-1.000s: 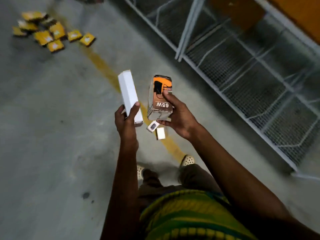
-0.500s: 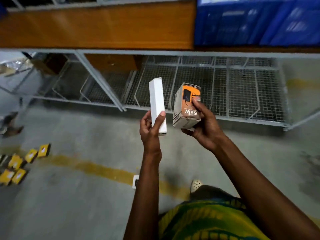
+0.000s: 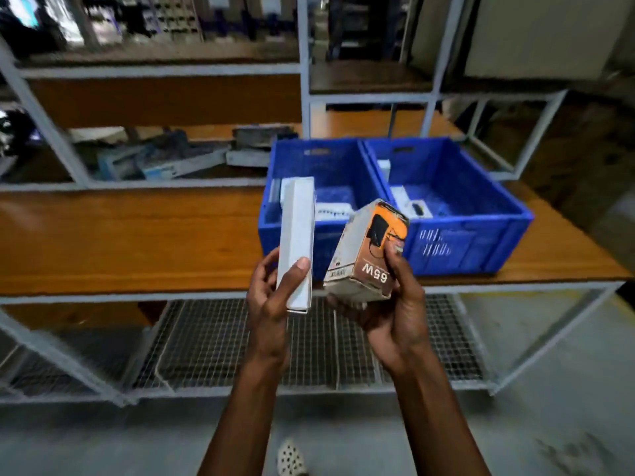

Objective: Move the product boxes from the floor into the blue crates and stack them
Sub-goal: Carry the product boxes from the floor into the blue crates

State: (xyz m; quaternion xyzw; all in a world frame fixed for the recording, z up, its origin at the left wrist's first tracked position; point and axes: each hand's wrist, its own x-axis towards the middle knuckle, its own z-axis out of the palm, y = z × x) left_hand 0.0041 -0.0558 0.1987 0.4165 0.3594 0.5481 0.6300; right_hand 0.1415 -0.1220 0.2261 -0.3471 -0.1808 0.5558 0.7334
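White box [image 3: 296, 242] grasped in left grip [image 3: 268, 304], orange box [image 3: 369, 250] in right grip [image 3: 395, 314], blue crates [image 3: 474, 242] newly ahead.

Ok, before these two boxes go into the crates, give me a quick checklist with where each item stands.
1. Left hand grips the white box: ok.
2. Right hand grips the orange 65W box: ok.
3. Left blue crate and right blue crate sit open-topped on the wooden shelf ahead: ok.
4. Room in both crates, with only a few stored boxes and bare bottom showing: ok.
5. Nothing between hands and crates: ok.
6. Which crate each box belongs in: cannot tell.
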